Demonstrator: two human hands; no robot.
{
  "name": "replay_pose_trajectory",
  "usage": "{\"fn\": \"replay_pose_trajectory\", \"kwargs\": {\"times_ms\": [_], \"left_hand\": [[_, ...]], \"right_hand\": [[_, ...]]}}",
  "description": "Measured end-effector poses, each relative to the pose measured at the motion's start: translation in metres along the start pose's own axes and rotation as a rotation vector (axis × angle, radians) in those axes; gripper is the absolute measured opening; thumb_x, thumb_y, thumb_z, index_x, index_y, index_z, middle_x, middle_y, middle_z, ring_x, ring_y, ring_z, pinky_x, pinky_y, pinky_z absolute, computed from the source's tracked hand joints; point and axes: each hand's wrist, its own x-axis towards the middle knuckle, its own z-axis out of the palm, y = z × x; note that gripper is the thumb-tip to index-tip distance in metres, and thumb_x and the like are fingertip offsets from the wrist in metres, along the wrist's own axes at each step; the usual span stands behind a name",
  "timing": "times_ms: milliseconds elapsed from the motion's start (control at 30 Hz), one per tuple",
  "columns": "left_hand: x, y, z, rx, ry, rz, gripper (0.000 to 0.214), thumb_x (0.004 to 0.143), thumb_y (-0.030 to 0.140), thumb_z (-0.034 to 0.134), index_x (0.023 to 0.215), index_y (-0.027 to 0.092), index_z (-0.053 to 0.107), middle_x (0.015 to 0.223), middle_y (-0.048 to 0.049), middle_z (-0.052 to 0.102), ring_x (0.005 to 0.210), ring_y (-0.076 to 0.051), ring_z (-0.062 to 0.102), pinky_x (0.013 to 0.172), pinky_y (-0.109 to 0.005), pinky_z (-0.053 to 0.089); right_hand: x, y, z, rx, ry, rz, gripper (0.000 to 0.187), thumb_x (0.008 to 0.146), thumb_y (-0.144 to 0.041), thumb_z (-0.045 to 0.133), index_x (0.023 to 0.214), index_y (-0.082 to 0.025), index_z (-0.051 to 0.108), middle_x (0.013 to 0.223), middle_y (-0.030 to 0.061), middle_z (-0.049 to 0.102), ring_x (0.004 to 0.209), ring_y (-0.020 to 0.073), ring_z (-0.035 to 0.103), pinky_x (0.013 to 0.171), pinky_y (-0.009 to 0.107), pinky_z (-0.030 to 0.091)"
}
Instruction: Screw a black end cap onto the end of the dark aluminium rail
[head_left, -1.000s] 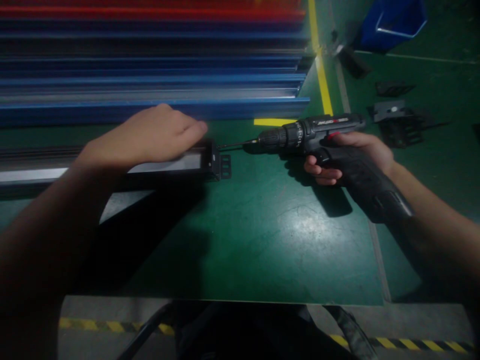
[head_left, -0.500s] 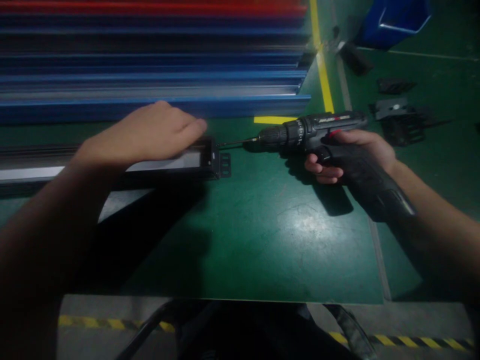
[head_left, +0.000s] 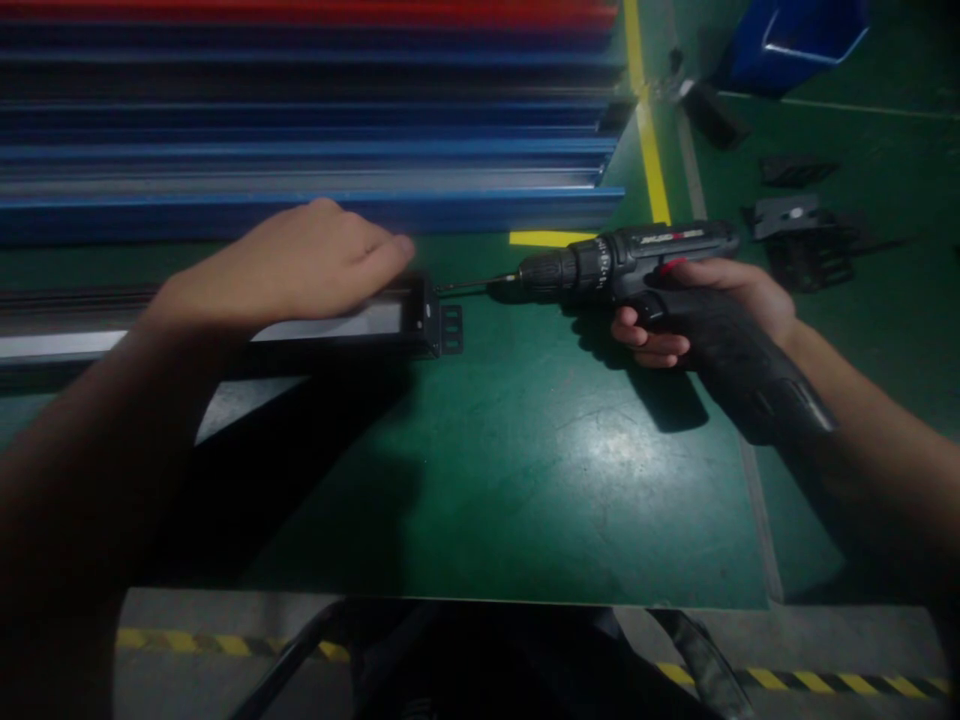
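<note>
My right hand (head_left: 720,300) is wrapped around the grip of a black cordless drill (head_left: 622,265), with a finger at its trigger. The drill points left. Its long thin bit (head_left: 480,285) meets the upper corner of a black end cap (head_left: 433,318), which has a slotted tab (head_left: 452,330) sticking out. The cap sits on the end of a long black channel (head_left: 352,345) with a pale strip inside. My left hand (head_left: 300,260) lies over this channel and grips it near the end, its fingers closed over the far side and mostly hidden.
Several long blue profiles (head_left: 315,215) and a red one (head_left: 300,12) lie along the back of the green table (head_left: 525,500). Black brackets (head_left: 810,255) and other small dark parts lie at the right. A blue bin (head_left: 795,45) stands at the back right.
</note>
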Motion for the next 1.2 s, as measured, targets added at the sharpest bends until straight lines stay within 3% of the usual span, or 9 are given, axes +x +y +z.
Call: {"fn": "replay_pose_trajectory", "kwargs": {"times_ms": [267,533,733,1000,1200], "left_hand": [[0.0011,-0.0029,0.0012,0.028,0.014,0.018,0.069,0.105,0.054,0.023,0.086,0.011,0.072,0.08,-0.0052,0.062,0.077,-0.017,0.061,0.094,-0.047,0.052],[0.0001,0.0021,-0.0004,0.008,-0.026,-0.026,0.065,0.104,0.053,0.025,0.091,0.011,0.073,0.086,-0.0056,0.065,0.091,-0.021,0.067,0.103,-0.049,0.048],[0.0003,0.0024,0.001,0.003,0.019,-0.007,0.068,0.103,0.056,0.022,0.084,0.013,0.071,0.076,-0.0021,0.058,0.079,-0.016,0.064,0.1,-0.049,0.051],[-0.0014,0.0049,-0.0027,0.003,-0.042,-0.03,0.066,0.105,0.054,0.023,0.09,0.011,0.072,0.086,-0.0065,0.066,0.085,-0.019,0.064,0.099,-0.045,0.048],[-0.0008,0.0038,-0.0023,0.014,-0.005,0.007,0.063,0.106,0.052,0.025,0.085,0.012,0.07,0.077,-0.0039,0.061,0.07,-0.013,0.053,0.09,-0.039,0.049]], "right_hand": [[0.0004,0.0007,0.0003,-0.016,0.016,-0.005,0.043,0.101,-0.041,0.064,0.119,-0.003,0.056,0.101,0.0137,0.07,0.072,0.0129,0.065,0.071,0.028,0.055],[0.0016,0.001,-0.0001,-0.026,0.013,-0.014,0.042,0.101,-0.042,0.063,0.12,-0.005,0.055,0.101,0.0128,0.071,0.071,0.0129,0.065,0.071,0.029,0.055],[0.0015,0.0004,-0.0025,-0.022,-0.01,-0.013,0.04,0.103,-0.042,0.06,0.122,-0.007,0.056,0.104,0.0127,0.071,0.073,0.0134,0.065,0.073,0.03,0.056],[0.0014,0.0003,0.0008,-0.023,0.012,-0.016,0.04,0.103,-0.04,0.061,0.123,-0.006,0.054,0.103,0.0129,0.071,0.072,0.0129,0.065,0.073,0.029,0.055],[0.0009,0.0007,0.0003,-0.007,0.03,-0.005,0.041,0.101,-0.041,0.061,0.121,-0.007,0.055,0.101,0.0126,0.069,0.07,0.0138,0.062,0.07,0.03,0.054]]}}
